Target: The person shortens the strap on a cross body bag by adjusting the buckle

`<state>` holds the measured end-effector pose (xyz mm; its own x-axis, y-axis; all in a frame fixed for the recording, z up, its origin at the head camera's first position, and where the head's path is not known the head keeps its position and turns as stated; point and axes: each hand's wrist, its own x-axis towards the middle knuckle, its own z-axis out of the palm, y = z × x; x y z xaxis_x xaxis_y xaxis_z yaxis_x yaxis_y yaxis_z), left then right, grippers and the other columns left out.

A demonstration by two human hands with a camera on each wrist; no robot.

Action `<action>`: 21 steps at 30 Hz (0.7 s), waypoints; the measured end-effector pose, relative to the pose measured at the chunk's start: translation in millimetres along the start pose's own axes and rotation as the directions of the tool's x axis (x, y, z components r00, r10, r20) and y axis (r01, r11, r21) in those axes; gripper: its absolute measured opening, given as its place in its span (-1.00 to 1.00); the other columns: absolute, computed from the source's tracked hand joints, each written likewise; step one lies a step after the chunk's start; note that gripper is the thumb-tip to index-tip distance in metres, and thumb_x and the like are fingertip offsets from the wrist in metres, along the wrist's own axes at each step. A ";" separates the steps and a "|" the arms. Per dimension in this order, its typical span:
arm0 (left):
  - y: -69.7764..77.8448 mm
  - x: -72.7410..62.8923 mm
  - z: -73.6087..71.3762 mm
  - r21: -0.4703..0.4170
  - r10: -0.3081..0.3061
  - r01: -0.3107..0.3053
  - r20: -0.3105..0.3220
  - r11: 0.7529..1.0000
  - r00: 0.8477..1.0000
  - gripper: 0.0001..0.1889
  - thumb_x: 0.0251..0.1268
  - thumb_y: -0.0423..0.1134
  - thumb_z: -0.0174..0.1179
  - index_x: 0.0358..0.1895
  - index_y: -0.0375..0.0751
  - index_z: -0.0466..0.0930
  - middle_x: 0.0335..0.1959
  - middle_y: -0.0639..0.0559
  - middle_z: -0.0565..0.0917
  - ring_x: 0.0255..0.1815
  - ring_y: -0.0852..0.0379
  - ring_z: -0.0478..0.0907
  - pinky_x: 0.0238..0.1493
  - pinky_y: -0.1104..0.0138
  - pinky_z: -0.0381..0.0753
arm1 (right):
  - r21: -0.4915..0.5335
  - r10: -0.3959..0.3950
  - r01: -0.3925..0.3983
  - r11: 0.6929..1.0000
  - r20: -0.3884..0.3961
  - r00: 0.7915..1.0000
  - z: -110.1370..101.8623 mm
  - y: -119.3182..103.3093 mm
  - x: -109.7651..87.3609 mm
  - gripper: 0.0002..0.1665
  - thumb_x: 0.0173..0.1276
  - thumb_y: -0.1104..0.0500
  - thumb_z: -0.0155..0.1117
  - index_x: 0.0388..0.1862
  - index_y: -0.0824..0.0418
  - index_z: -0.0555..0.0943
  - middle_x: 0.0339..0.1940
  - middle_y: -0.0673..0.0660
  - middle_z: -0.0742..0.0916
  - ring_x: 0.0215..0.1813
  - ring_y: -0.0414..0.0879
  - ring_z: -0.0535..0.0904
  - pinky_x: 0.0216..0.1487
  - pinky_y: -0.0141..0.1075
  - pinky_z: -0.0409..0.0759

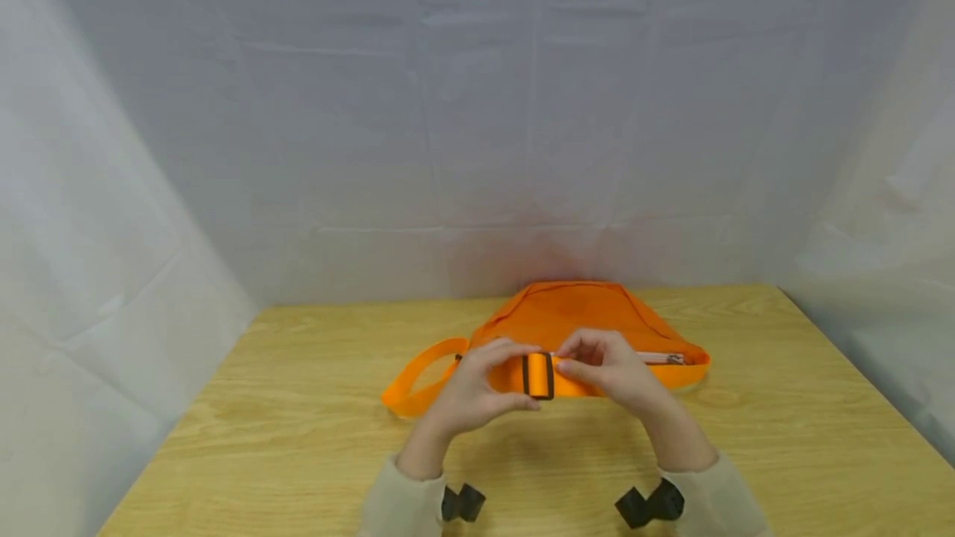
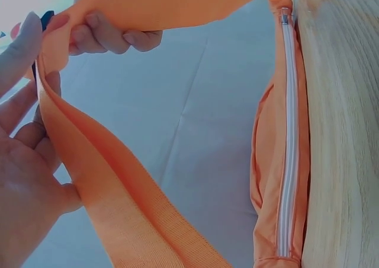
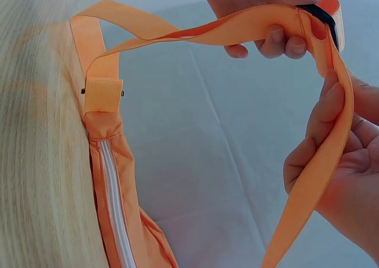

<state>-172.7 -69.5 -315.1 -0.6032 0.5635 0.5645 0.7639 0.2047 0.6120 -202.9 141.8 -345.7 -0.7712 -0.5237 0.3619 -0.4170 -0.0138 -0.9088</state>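
An orange fabric bag (image 1: 578, 313) with a white zipper (image 2: 289, 138) lies on the wooden table. Its orange strap (image 3: 323, 191) is raised in front of it, threaded through a black slide buckle (image 1: 550, 377). My left hand (image 1: 481, 384) grips the buckle and strap, thumb and fingers at its opposite edges. Just right of the buckle, my right hand (image 1: 615, 367) pinches the strap between thumb and fingers. In the right wrist view a short fold of strap sticks out past the buckle. The strap hides part of both hands' fingers in the wrist views.
A loop of the strap (image 1: 403, 392) rests on the table (image 1: 298, 437) at the bag's left end. White sheeting (image 1: 477, 123) hangs behind the table and at both sides. Dark devices (image 1: 462, 503) sit at both wrists, by the light sleeves.
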 end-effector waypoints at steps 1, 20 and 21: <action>0.2 0.4 0.1 -0.003 -0.002 0.002 0.003 1.000 1.000 -0.49 -0.24 -0.47 0.38 -0.06 -0.46 0.48 -0.23 -0.15 0.56 -0.25 0.11 0.45 -0.14 0.26 0.43 | 0.004 0.004 -0.004 1.000 -0.001 1.000 -0.2 -0.5 -0.1 -0.85 0.24 0.33 0.13 -0.31 0.46 0.48 -0.53 0.04 0.56 -0.58 -0.24 0.34 -0.57 -0.41 0.39; 4.9 5.5 -1.0 0.008 -0.049 0.049 0.014 0.999 0.999 -0.51 -0.21 -0.43 0.38 -0.07 -0.42 0.49 -0.20 -0.14 0.56 -0.19 0.09 0.45 -0.09 0.26 0.41 | 0.008 0.033 -0.033 0.999 0.035 0.999 -2.9 -2.3 1.8 -0.81 0.25 0.28 0.13 -0.26 0.42 0.43 -0.48 0.16 0.56 -0.52 -0.20 0.41 -0.50 -0.37 0.44; 5.0 5.7 -1.4 0.013 -0.050 0.050 0.011 0.999 0.999 -0.51 -0.21 -0.43 0.38 -0.07 -0.42 0.49 -0.20 -0.14 0.56 -0.19 0.09 0.45 -0.10 0.26 0.41 | -0.003 0.045 -0.044 0.999 0.041 0.998 -3.8 -2.8 1.9 -0.80 0.26 0.27 0.13 -0.25 0.42 0.43 -0.46 0.19 0.56 -0.51 -0.19 0.42 -0.49 -0.36 0.45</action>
<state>-172.6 -66.4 -308.1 -0.6383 0.5613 0.5268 0.7357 0.2432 0.6321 -205.0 144.0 -341.6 -0.7688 -0.5581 0.3123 -0.3837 0.0119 -0.9234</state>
